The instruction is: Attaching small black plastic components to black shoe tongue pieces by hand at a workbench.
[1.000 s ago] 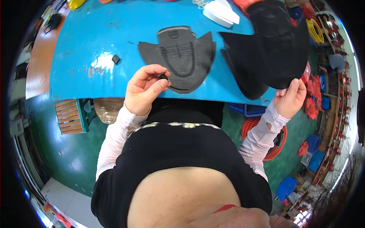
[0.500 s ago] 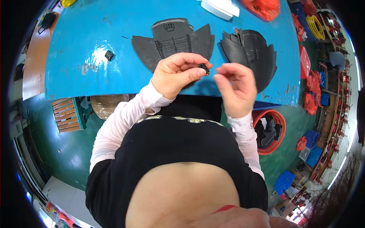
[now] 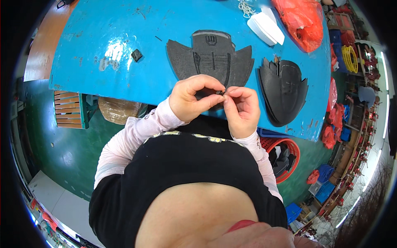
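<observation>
My left hand (image 3: 194,97) is closed in a pinch on a small black piece (image 3: 221,93), mostly hidden by the fingertips. My right hand (image 3: 243,109) meets it there, thumb and forefinger pinched at the same small piece. Just beyond my hands lies a dark grey, wing-shaped flat panel (image 3: 211,53) with raised ribs and a badge-like mark. To its right rests a stack of similar black panels (image 3: 284,91), with pointed edges. Farther left on the blue table (image 3: 95,74) sits a small black block (image 3: 137,55).
White box-like pieces (image 3: 265,29) and a red plastic bag (image 3: 300,22) occupy the far right of the table. Below its right edge stands a red basket (image 3: 295,159) holding black scraps. A slatted wooden stool (image 3: 67,109) and a brown wrapped bundle (image 3: 119,110) are at the lower left.
My right hand has moved in to the left and closed its fingertips at the small black piece in my left hand. The whole view has shifted a little.
</observation>
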`<action>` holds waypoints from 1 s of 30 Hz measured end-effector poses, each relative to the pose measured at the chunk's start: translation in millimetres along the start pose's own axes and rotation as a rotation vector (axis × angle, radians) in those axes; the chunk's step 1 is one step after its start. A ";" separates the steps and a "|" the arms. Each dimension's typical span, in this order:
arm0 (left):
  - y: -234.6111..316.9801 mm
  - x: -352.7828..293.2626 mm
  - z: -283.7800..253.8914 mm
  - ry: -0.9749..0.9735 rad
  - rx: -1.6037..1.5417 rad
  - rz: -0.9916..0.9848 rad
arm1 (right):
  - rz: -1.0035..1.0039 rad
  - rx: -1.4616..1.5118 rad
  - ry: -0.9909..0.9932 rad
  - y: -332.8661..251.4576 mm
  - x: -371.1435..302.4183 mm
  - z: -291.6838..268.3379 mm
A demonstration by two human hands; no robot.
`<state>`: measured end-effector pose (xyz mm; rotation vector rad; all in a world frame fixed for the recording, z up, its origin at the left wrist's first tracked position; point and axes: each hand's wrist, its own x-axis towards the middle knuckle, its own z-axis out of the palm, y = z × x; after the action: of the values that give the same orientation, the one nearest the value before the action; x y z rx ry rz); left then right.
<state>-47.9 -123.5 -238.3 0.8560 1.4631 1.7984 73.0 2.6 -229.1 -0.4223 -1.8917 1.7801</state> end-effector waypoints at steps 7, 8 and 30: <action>22.7 46.3 -13.5 0.016 0.237 0.381 | 0.158 0.337 -0.122 -9.1 42.1 -1.0; 29.9 53.1 -19.3 0.016 0.294 0.430 | 0.148 0.341 -0.127 -7.9 48.7 3.4; 28.3 75.6 -49.8 -0.140 0.551 0.360 | 0.248 0.444 -0.331 28.4 75.5 -3.3</action>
<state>-134.0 -93.7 -212.3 1.5714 1.8308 1.5413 9.3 49.2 -245.9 -0.2130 -1.6223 2.4887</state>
